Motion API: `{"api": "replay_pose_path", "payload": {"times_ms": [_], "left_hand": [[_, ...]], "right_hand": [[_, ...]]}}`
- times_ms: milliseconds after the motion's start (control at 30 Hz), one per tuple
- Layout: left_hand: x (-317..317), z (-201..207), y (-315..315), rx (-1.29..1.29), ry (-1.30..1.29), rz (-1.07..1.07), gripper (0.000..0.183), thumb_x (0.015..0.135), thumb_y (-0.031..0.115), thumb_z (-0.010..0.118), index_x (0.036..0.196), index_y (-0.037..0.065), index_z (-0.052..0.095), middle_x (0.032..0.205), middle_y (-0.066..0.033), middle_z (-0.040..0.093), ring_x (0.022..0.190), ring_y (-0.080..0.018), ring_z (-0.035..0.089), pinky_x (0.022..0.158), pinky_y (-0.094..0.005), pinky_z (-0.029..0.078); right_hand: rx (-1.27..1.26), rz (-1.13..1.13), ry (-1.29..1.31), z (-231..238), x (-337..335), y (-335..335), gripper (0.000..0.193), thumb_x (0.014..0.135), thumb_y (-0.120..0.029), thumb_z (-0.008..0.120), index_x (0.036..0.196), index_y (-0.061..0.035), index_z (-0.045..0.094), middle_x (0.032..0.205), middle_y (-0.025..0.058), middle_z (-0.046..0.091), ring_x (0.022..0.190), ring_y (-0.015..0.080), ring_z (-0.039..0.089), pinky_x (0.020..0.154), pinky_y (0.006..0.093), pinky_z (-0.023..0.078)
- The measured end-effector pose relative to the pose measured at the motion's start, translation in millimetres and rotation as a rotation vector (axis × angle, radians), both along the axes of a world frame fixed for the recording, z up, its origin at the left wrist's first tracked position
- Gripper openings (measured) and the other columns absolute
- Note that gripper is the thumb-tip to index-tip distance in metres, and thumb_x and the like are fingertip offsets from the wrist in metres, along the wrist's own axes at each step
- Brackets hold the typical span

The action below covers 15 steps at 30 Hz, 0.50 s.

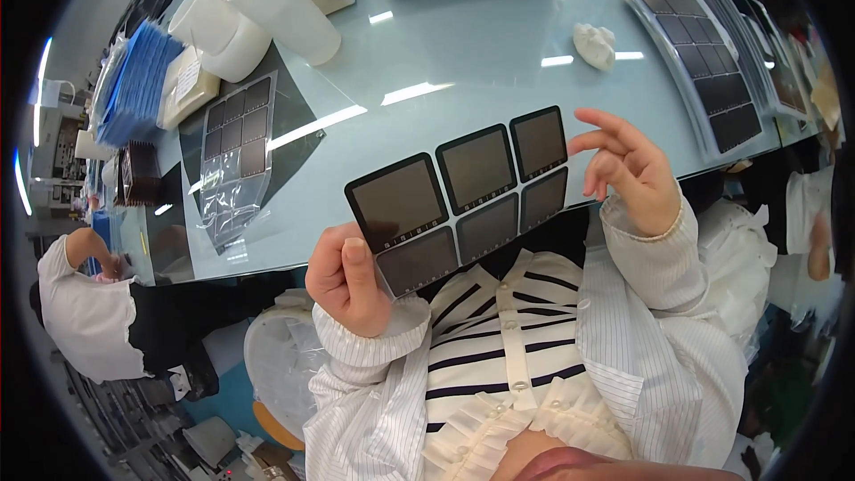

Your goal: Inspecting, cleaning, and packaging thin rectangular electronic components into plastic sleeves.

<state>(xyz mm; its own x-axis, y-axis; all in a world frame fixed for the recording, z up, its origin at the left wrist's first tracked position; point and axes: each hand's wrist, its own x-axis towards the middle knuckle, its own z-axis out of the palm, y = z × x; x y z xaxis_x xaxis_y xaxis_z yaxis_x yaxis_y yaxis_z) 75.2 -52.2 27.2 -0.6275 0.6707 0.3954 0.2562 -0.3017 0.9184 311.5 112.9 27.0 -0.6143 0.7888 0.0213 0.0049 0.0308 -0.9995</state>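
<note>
My left hand (349, 283) grips the lower left corner of a flat sheet (481, 174) with its thumb on top. Dark, glossy rectangular panels with rounded corners cover the sheet in two rows of three, with small pale marks along their edges. It is tilted above the table's near edge, in front of my chest. Beside the sheet's right edge is my right hand (634, 174), fingers apart and slightly curled, holding nothing. Whether a fingertip touches the edge, I cannot tell.
On the glass-topped table (401, 53) lie a film-wrapped panel sheet (239, 129), white rolls (276, 9), a blue stack (138, 80) and a crumpled white wad (594, 46). Stacked panel sheets (699, 62) lie at right. Another person (89, 321) works at far left.
</note>
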Motion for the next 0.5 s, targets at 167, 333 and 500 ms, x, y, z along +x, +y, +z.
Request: {"api": "replay_pose_path", "payload": {"times_ms": [167, 333, 500], "left_hand": [[-1.4, -0.8, 2.7, 0.049, 0.048, 0.031, 0.025, 0.094, 0.015, 0.049, 0.076, -0.001, 0.053, 0.058, 0.0057, 0.042, 0.052, -0.0013, 0.029, 0.048, -0.0191, 0.022], [-8.8, -4.1, 6.4, 0.086, -0.017, 0.017, 0.023, 0.093, 0.014, 0.052, 0.076, -0.001, 0.052, 0.058, 0.0034, 0.045, 0.049, -0.0021, 0.032, 0.046, -0.0184, 0.022], [-12.2, 3.7, 8.5, 0.017, 0.031, -0.046, 0.021, 0.092, 0.014, 0.054, 0.078, -0.001, 0.053, 0.060, -0.0007, 0.050, 0.045, -0.0039, 0.038, 0.042, -0.0171, 0.027]], "right_hand": [[-0.129, -0.004, -0.081, 1.3, -1.4, -3.8, 0.022, 0.089, -0.009, 0.056, 0.106, 0.0055, 0.056, 0.085, 0.0110, 0.061, 0.058, 0.0079, 0.055, 0.051, 0.0173, 0.042], [0.034, 0.004, 0.058, 11.1, 6.7, -5.7, 0.013, 0.084, -0.003, 0.061, 0.074, 0.0017, 0.055, 0.069, 0.0063, 0.055, 0.048, 0.0074, 0.050, 0.044, 0.0169, 0.038], [0.139, -0.061, 0.047, 12.9, 7.5, -3.7, 0.013, 0.082, -0.002, 0.063, 0.073, 0.0014, 0.055, 0.065, 0.0054, 0.052, 0.048, 0.0080, 0.049, 0.045, 0.0186, 0.037]]}}
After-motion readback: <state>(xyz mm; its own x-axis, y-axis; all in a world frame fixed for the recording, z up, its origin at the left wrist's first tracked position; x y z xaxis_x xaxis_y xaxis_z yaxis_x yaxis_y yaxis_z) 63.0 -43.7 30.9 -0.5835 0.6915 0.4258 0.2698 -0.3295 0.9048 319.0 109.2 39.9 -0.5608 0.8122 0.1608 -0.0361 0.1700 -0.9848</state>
